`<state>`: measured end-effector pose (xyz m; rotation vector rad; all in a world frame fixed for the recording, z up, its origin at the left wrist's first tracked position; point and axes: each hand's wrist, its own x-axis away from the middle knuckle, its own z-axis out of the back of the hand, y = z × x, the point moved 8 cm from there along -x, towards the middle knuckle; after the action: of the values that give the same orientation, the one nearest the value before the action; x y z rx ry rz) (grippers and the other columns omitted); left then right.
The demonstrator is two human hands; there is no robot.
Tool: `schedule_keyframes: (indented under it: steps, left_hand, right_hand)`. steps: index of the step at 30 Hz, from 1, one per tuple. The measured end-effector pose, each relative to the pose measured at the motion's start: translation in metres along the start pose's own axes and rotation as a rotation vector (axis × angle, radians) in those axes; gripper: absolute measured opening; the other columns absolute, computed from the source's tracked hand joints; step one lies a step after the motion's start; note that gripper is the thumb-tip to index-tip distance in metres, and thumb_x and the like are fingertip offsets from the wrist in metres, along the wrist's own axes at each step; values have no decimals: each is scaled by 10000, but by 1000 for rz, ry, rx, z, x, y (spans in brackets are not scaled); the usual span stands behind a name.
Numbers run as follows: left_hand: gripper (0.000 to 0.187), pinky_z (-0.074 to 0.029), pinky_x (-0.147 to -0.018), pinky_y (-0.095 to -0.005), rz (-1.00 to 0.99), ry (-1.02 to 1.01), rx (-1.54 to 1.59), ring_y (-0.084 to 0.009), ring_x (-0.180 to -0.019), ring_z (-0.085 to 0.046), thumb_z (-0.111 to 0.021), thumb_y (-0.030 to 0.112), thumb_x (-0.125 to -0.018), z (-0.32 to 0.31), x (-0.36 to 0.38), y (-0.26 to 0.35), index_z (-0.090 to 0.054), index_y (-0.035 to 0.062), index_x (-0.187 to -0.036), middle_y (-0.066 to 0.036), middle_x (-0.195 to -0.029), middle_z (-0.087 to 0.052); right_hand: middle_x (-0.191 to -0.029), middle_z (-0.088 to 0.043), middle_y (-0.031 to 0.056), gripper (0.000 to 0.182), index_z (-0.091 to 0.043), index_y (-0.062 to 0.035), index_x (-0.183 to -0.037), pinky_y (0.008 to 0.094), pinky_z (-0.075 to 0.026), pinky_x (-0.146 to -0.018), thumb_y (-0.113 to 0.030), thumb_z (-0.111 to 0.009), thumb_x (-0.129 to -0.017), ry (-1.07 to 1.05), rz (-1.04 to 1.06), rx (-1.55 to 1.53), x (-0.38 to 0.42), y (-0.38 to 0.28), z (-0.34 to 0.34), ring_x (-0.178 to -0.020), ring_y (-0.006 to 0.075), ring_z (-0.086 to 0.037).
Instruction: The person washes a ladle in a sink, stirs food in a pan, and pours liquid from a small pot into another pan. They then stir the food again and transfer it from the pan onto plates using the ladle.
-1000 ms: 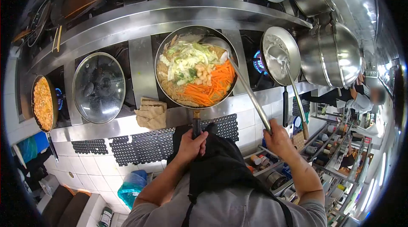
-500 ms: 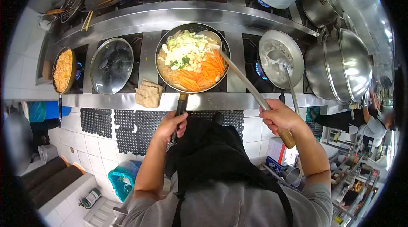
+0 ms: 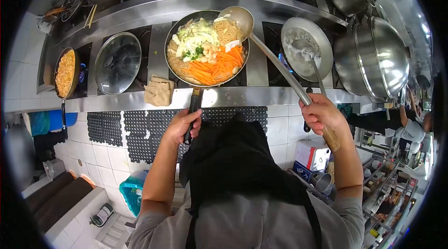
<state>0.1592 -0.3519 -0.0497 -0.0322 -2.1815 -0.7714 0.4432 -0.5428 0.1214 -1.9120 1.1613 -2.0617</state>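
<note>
My left hand (image 3: 183,125) is wrapped around the black handle of a frying pan (image 3: 194,100) on the middle burner. Noodles (image 3: 227,31), chopped cabbage (image 3: 199,34), carrot strips (image 3: 210,71), pale chunks (image 3: 210,54) and a bit of chopped green lie in it. In my right hand (image 3: 323,114) is a long ladle (image 3: 275,60), gripped near its wooden end. Its bowl overlaps the pan's upper right rim, tilted, with noodles showing beside it.
A second pan (image 3: 318,29) with whitish liquid and another ladle (image 3: 305,47) sits to the right, beside large steel bowls (image 3: 389,58). Leftward are a folded cloth (image 3: 159,91), a glass lid (image 3: 117,64) and a small pan of orange food (image 3: 65,74). Another person (image 3: 410,127) is at far right.
The ladle's bowl has risen from inside the pan to its upper right rim, uncovering noodles there. My right hand has shifted slightly right and the view has tilted a little.
</note>
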Motion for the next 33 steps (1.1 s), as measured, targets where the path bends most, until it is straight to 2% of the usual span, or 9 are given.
schedule_keyframes:
  steps: [9,12,14,15,16,18,19,28,33]
  left_hand:
    - [336,-323,-376,-277,-14,-2,-10,-113,-409,-388,-610,292,-978,-1,3,3,-427,88,-783,-5,-572,-412]
    - [331,-320,-374,-275,-13,0,-2,-113,-409,-385,-607,284,-978,-2,3,4,-429,85,-782,-5,-568,-410]
    - [326,-316,-372,-273,-16,-7,-19,-112,-409,-381,-602,281,-982,-4,4,5,-432,85,-784,-5,-569,-412]
    - [326,-316,-372,-273,-19,-9,-21,-112,-409,-381,-602,281,-982,-4,5,5,-432,85,-784,-5,-569,-412]
    - [320,-313,-373,-273,-29,1,-10,-113,-409,-381,-602,276,-982,-4,5,5,-433,85,-789,-6,-571,-415]
    - [315,-311,-373,-273,-46,9,6,-113,-410,-381,-601,272,-983,0,2,3,-434,84,-794,-7,-573,-419]
    - [281,-324,-384,-271,-41,-22,24,-114,-432,-399,-621,267,-971,2,-1,0,-449,82,-848,-11,-599,-441]
    - [268,-343,-397,-278,-34,-68,42,-120,-448,-419,-649,263,-953,5,-3,-4,-464,75,-909,-15,-621,-464]
    - [254,-351,-398,-285,-62,-33,42,-128,-442,-425,-645,256,-957,2,-1,-4,-473,77,-904,-17,-611,-461]
  right_hand:
    - [-571,-431,-14,65,-531,-78,-930,233,-250,-282,-71,-570,-878,-103,23,-188,-1,11,-4,-348,51,-354]
    - [-566,-445,-9,60,-536,-68,-940,258,-283,-289,-74,-564,-887,29,129,24,3,8,-6,-345,73,-377]
    - [-563,-475,18,87,-521,-35,-931,298,-343,-322,-93,-569,-887,266,208,486,8,-3,-7,-374,107,-438]
    - [-578,-557,144,153,-495,2,-941,421,-442,-418,-113,-572,-877,380,244,720,12,-9,-11,-437,286,-566]
    - [-578,-557,144,153,-495,2,-941,421,-442,-418,-113,-572,-877,383,246,721,11,-3,-10,-437,286,-566]
    - [-653,-592,280,199,-477,17,-965,528,-485,-557,-117,-579,-858,489,572,1025,17,-11,-22,-600,477,-607]
    - [-724,-594,340,215,-471,14,-989,592,-479,-657,-128,-570,-862,538,491,1045,20,-7,-25,-726,554,-577]
    - [-748,-620,346,263,-468,41,-1035,576,-504,-699,-144,-570,-877,418,424,1111,-6,31,-53,-750,538,-619]
    - [-752,-612,355,293,-465,66,-1042,591,-483,-743,-155,-573,-883,444,298,1130,39,11,-51,-784,547,-611]
